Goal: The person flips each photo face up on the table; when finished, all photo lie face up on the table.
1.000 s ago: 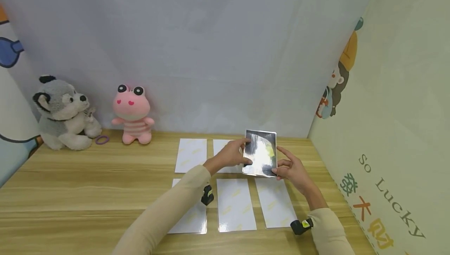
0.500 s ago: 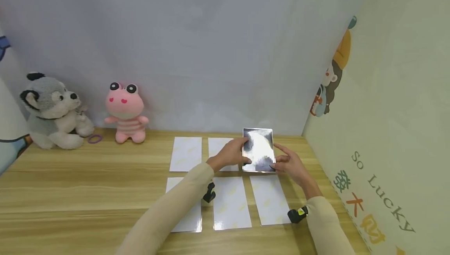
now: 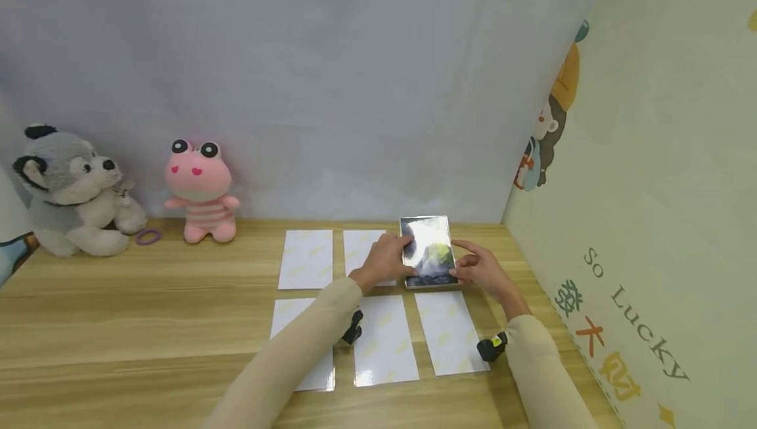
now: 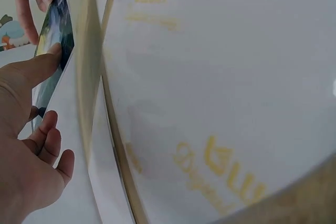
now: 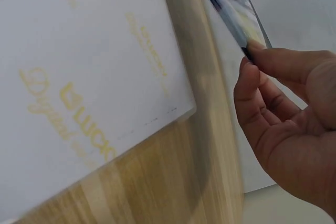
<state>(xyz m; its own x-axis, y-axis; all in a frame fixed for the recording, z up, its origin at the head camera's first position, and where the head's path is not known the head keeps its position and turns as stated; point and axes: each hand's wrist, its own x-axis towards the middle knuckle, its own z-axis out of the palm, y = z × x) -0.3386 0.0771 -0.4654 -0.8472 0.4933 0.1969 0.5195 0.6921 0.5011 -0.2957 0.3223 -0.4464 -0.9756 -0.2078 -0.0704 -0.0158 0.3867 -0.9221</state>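
Observation:
A glossy dark photo print [image 3: 428,253], picture side up and mirroring the light, is held between both hands at the back right of the table. Its left edge is pinched by my left hand [image 3: 384,259], the thumb on the picture side and the other fingers at the edge. On the opposite side, my right hand [image 3: 483,274] pinches the lower right corner, seen closely with the thumb [image 5: 265,59] on top in the right wrist view. Several white-backed photos lie around it, including one [image 3: 362,245] partly under my left hand and one [image 3: 451,334] in front.
More white-backed photos, one at back left [image 3: 305,259] and one at front middle [image 3: 387,343], lie in rows. A plush husky [image 3: 77,192], a pink plush frog [image 3: 204,192] and a purple ring [image 3: 148,237] sit far left. Walls stand behind and to the right [image 3: 650,186].
The photo has come down closer to the table and lies flatter, both hands still pinching its sides. The head view has turned a little right, so everything sits further left.

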